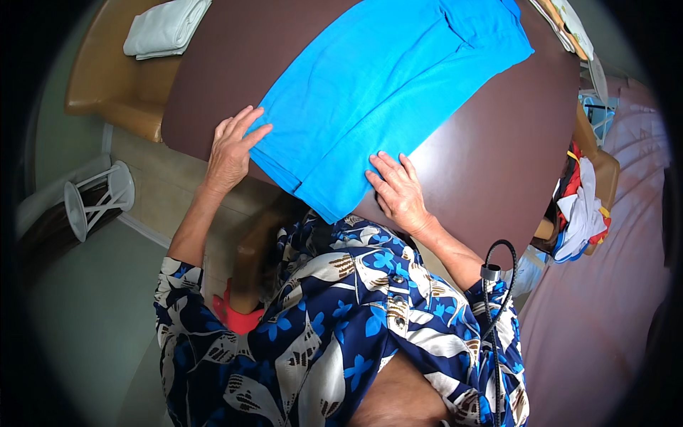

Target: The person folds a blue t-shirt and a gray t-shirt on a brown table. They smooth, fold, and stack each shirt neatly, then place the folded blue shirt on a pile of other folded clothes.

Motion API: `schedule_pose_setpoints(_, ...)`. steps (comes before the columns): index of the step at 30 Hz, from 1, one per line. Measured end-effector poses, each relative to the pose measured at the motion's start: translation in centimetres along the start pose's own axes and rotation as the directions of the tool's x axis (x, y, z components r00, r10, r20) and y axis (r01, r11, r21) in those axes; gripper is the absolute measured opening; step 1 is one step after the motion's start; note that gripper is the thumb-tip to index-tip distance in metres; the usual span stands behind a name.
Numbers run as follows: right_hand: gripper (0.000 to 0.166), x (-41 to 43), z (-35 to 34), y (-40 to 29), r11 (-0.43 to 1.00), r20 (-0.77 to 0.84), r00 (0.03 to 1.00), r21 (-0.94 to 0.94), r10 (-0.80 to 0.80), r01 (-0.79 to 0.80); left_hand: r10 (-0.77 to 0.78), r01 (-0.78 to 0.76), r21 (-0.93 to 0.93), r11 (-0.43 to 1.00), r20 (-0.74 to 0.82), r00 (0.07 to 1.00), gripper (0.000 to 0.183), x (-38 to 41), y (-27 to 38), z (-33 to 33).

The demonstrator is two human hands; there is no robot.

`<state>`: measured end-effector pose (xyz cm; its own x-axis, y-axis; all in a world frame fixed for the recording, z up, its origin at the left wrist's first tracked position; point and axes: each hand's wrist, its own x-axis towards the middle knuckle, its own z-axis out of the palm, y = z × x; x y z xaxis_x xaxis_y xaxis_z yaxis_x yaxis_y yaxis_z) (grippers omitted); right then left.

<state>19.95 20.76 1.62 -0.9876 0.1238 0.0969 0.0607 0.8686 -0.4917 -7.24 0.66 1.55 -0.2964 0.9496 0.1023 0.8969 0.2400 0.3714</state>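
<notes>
A bright blue garment (363, 91) is spread lengthwise on the dark brown table (491, 139), folded over so its layers show at the near end. That near end hangs a little past the table's front edge, towards my patterned shirt. My left hand (233, 147) rests by the garment's left near corner, fingertips touching the cloth. On the opposite side my right hand (397, 189) lies with its fingers on the garment's right edge. Neither hand grasps the cloth; the fingers of both are slightly apart. The garment's far end shows creases and reaches the top of the view.
Folded white cloth (166, 26) sits at the tan chair (114, 80) on the left. A white stool (98, 200) is tipped on its side. To the right, several coloured garments (581, 208) are heaped on another chair, beside a pinkish cover (603, 309). A black cable (493, 320) loops near my right arm.
</notes>
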Motion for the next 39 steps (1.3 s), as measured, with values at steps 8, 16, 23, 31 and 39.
schedule_pose_setpoints(8,0.025,0.5,1.1,-0.2,1.000,-0.123,0.992,0.020,-0.013,0.016,0.001,-0.001,0.047,0.999,0.001,1.000,0.050,0.1,-0.4,-0.6)
schedule_pose_setpoints(16,0.018,0.3,1.5,0.0,0.998,-0.200,0.980,0.051,-0.016,0.027,0.005,-0.001,0.036,0.999,-0.112,0.994,0.041,0.4,-1.0,0.7)
schedule_pose_setpoints(23,0.014,-0.2,1.1,0.1,0.931,-0.215,0.958,0.348,0.189,-0.106,-0.094,0.071,-0.234,0.970,-0.090,0.991,0.020,2.6,0.0,-0.2)
schedule_pose_setpoints(31,0.008,0.3,0.5,2.0,-0.109,0.187,0.564,0.980,0.804,-0.169,-0.153,0.102,-0.582,0.807,-0.038,0.987,0.021,16.6,1.8,-3.4)
schedule_pose_setpoints(39,0.009,3.3,-0.5,2.2,-0.319,0.349,0.499,0.936,0.793,-0.148,-0.387,0.348,-0.379,0.857,-0.029,0.922,0.037,17.7,-1.0,1.4)
